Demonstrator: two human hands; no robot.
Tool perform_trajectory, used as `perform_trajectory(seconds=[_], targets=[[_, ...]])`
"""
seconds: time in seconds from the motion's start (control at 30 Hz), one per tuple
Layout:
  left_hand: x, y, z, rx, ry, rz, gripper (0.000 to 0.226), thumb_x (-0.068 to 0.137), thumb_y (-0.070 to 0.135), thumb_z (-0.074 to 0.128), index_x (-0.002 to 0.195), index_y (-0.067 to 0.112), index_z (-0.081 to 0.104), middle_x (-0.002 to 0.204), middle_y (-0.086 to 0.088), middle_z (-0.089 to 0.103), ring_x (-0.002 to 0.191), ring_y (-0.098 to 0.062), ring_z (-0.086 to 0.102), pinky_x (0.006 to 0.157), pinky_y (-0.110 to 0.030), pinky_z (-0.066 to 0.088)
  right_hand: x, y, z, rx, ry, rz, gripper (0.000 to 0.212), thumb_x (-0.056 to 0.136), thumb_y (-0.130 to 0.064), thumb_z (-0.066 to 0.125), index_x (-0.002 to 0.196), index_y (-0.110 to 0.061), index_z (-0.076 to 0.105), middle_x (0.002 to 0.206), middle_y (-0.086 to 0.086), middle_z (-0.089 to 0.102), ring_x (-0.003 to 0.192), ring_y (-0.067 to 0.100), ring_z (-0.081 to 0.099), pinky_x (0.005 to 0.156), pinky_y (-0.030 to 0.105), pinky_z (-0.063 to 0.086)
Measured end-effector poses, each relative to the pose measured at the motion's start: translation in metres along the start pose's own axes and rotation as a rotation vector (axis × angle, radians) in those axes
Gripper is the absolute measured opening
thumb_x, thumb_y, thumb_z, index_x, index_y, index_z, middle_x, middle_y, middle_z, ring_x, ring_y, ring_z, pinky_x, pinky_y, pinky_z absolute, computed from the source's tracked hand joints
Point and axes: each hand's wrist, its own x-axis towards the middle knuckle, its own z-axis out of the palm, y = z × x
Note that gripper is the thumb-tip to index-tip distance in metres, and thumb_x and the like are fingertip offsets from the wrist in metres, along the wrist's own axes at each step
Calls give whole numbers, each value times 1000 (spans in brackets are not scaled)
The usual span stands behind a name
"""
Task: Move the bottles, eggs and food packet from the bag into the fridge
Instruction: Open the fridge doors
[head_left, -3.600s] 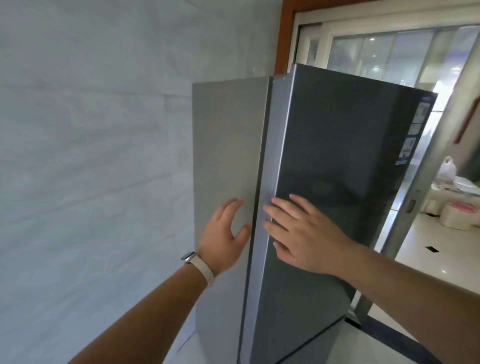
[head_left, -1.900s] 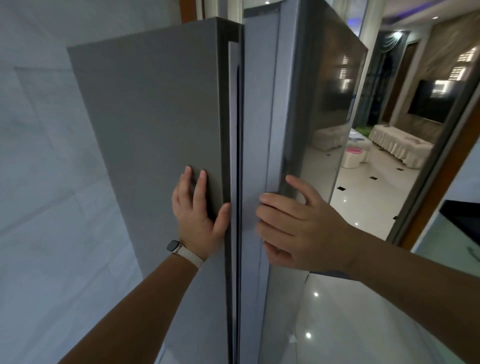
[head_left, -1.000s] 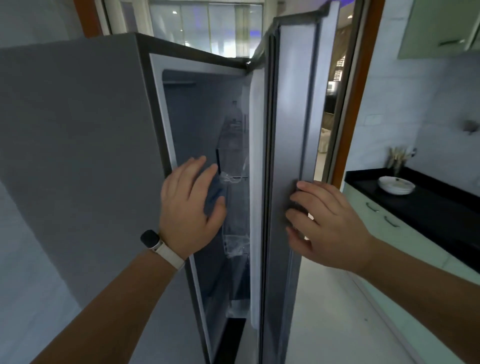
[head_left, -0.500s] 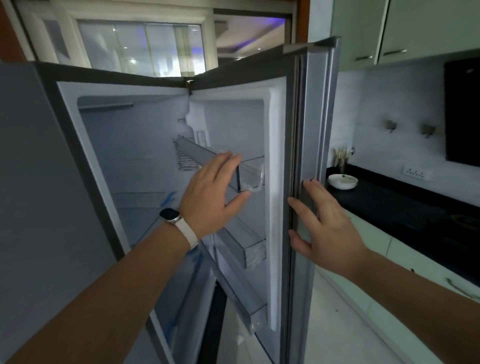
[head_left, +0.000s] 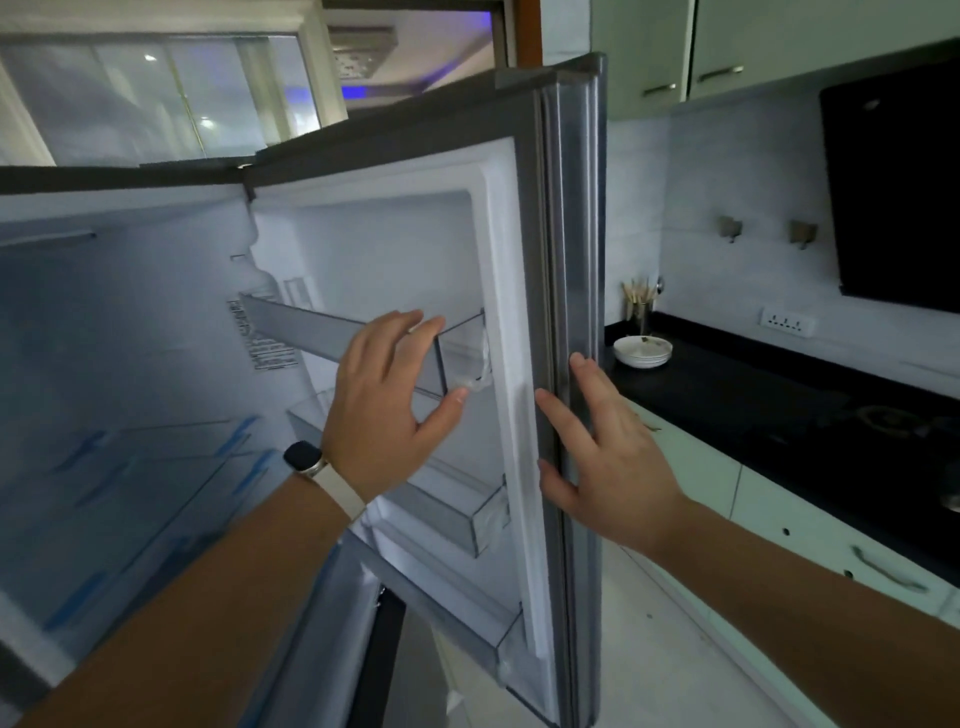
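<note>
brushed grey steel wraps the fridge (head_left: 130, 338), which fills the left half of the view with its upper compartment open, smooth pale walls inside and a flat clear shelf (head_left: 156, 452) carrying strips of blue tape. its door (head_left: 576, 234) stands swung out to the right of the compartment, edge-on to the camera, with a ribbed metal side and a soft white gasket (head_left: 506, 312) framing the moulded white liner. to the right of the door runs a glossy black worktop (head_left: 753, 395) over pale green drawers (head_left: 779, 519) with slim bar handles, with matching wall cupboards (head_left: 639, 47) above and a flat black panel (head_left: 893, 197) on the tiled wall. three clear plastic bins line the door: a long upper bin (head_left: 301, 327), a boxy middle bin (head_left: 441, 514) and a lower bin (head_left: 467, 613). the left hand (head_left: 387, 410) is raised in front of the upper bin, fingers straight and close together, thumb held apart below them; whether they touch the bin cannot be told. the right hand (head_left: 613, 457) lies against the door's outer edge, fingers straight and fanned apart, one fingertip on the gasket and one on the steel side. a square dark watch (head_left: 304, 457) on a pale strap sits on the left wrist. on the worktop, close behind the door, stands a stack of shallow white plates (head_left: 642, 352) beside a holder of thin sticks (head_left: 643, 306).
</note>
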Motion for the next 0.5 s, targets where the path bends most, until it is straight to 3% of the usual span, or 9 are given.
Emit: perform_trajectory(seconds=[0.33, 0.5], targets=[[50, 28, 81, 151, 76, 10, 56, 88, 44, 64, 132, 9, 58, 118, -14, 61, 111, -33, 54, 98, -47, 40, -4, 100, 25, 50, -82, 27, 59, 82, -27, 66, 136, -8, 52, 152, 24, 33, 140, 36, 34, 111, 45, 35], [74, 37, 111, 226, 17, 0, 59, 89, 44, 65, 137, 10, 55, 122, -13, 61, 113, -34, 55, 97, -47, 43, -3, 127, 39, 121, -131, -57, 54, 86, -32, 59, 133, -8, 51, 145, 21, 43, 134, 36, 42, 106, 48, 42]])
